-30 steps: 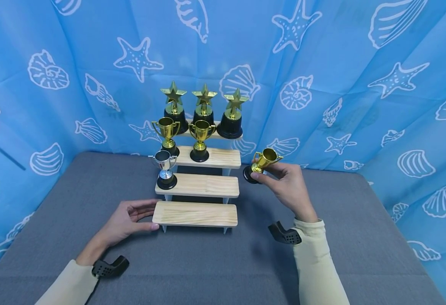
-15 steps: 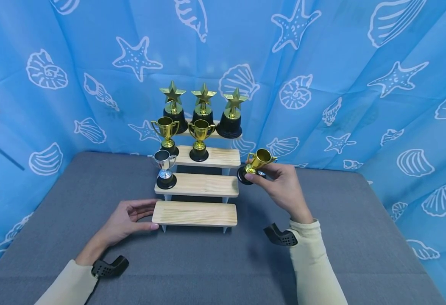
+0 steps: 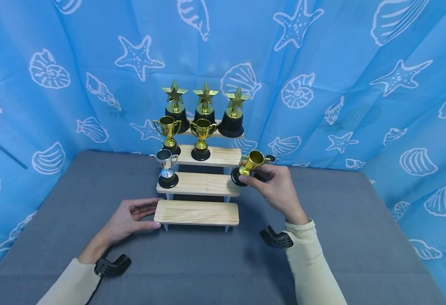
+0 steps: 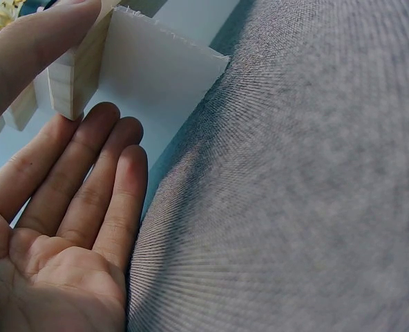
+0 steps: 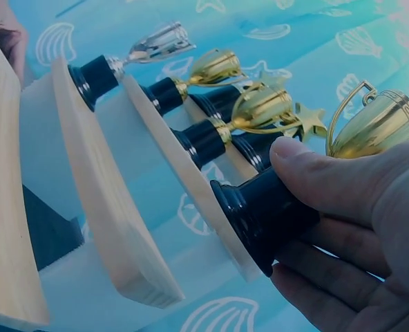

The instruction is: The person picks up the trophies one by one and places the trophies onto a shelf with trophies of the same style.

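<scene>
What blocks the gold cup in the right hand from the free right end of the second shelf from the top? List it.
Nothing visible. The right hand holds the gold cup tilted, just right of the stand. The second shelf from the top is bare at its right end; the two gold cups on it stand further left.

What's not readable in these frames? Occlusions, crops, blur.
- Gold cup trophy: stem hidden by the right hand in head and right wrist views.
- Left hand: thumb cropped, blurred, left wrist view.
- Star trophies: mostly hidden behind cup trophies in right wrist view.
- Stepped stand: legs mostly hidden under the shelves, head view.
</scene>
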The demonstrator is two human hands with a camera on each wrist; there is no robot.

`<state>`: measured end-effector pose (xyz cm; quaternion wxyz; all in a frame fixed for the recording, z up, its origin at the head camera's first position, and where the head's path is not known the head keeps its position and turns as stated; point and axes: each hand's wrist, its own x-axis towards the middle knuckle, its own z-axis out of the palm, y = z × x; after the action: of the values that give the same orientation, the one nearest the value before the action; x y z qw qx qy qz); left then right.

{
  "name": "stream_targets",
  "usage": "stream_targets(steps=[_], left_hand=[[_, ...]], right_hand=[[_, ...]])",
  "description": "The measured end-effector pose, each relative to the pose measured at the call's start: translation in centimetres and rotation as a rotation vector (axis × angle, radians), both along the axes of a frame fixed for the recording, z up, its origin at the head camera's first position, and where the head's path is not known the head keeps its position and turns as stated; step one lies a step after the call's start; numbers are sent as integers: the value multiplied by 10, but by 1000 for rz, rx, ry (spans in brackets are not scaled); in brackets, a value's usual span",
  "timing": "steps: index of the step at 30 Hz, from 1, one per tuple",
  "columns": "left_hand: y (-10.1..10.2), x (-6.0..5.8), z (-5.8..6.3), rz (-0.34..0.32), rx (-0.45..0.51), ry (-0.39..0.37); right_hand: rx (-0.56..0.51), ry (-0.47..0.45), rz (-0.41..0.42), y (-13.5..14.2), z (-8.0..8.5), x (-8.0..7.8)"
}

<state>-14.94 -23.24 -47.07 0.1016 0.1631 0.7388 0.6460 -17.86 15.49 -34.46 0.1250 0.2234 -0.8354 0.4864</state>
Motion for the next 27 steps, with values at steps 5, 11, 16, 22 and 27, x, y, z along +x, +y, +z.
stream_targets(steps=[5,11,16,22,27], left_hand=[[0,-1,-1,-3,9,7],[-1,0,-2,-8,13,17],[-1,0,-2,-8,9,17],[0,0,-1,-7,-1,23],[1,0,0,-9,-9,32]], right_hand=[[-15,9,29,-3,2,1],[-19,0,23,-6,3,1],[-2,21,7,-8,5,0],[14,43,-4,-12,12,-5],[5,35,6,-16,16,-11]])
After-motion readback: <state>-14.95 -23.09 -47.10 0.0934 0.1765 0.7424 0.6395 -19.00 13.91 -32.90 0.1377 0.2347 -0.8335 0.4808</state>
